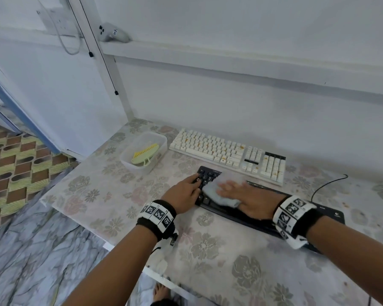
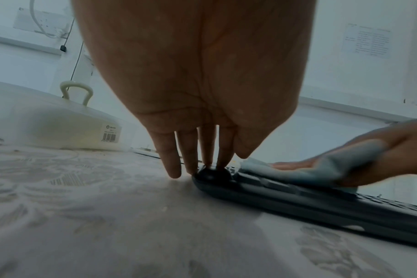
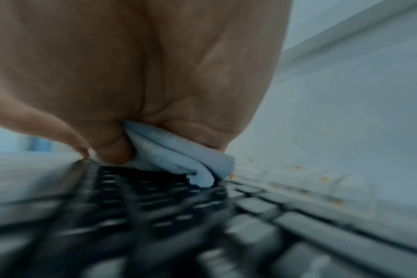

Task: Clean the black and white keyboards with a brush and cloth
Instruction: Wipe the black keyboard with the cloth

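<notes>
The black keyboard [image 1: 208, 176] lies slantwise on the flowered table, in front of the white keyboard [image 1: 228, 154], which has orange specks on its keys. My left hand [image 1: 185, 191] rests straight fingers [image 2: 191, 156] on the black keyboard's [image 2: 298, 203] left end. My right hand [image 1: 245, 196] lies flat on a folded light-blue cloth [image 1: 217, 192] and presses it onto the black keys [image 3: 155, 206]. The cloth [image 3: 176, 158] bunches under the palm beside the thumb. A yellow-green brush [image 1: 145, 154] lies in a clear plastic tub [image 1: 161, 140].
The tub [image 2: 48, 127] stands left of the white keyboard, the brush's loop handle [image 2: 76, 92] sticking above it. A black cable [image 1: 327, 184] runs off at the right. The wall is close behind the white keyboard. The table's left edge [image 1: 75, 217] drops to a marbled floor.
</notes>
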